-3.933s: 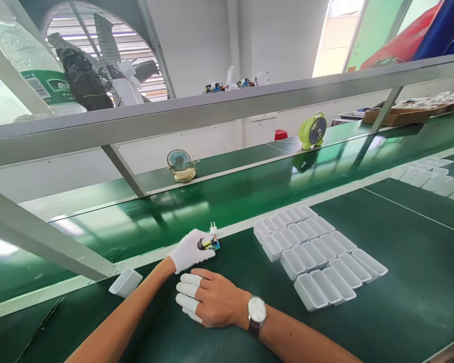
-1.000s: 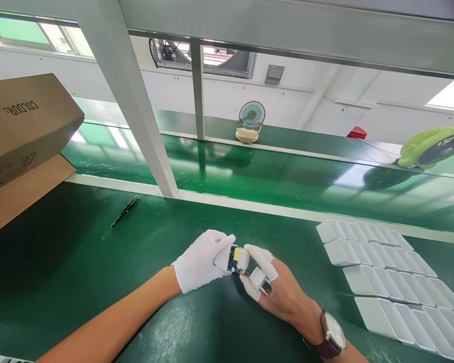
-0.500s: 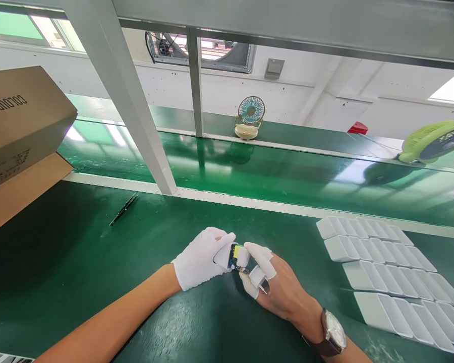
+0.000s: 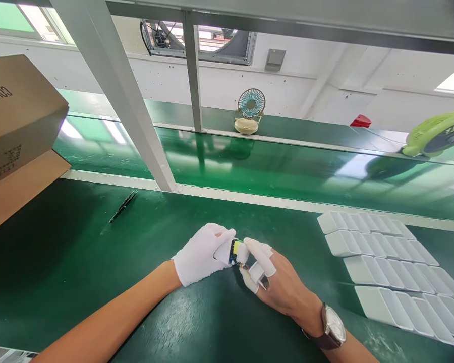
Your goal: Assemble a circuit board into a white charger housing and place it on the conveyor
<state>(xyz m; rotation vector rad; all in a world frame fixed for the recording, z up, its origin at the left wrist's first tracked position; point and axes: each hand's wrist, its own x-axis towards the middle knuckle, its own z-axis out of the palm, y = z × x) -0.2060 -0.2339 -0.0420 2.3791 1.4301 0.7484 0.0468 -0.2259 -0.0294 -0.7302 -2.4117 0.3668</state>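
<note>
Lower centre of frame: board [image 4: 235, 252] pinched between gloved left hand [image 4: 200, 254] and cotted right hand [image 4: 278, 285], steadied low over mat [image 4: 79, 262]; white plug [image 4: 258, 273], probably wired on, tucked between right fingers.

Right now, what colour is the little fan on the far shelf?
The little fan has a teal grille on a cream base, seen in the head view.

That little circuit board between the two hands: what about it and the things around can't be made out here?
- Small circuit board with a yellow part, head view: mostly covered by the white-gloved left hand and the right hand; markings too small.
- Brown cardboard box: cut off by the left edge, print partly lost.
- Rows of white plastic shells: run off the right edge.
</note>
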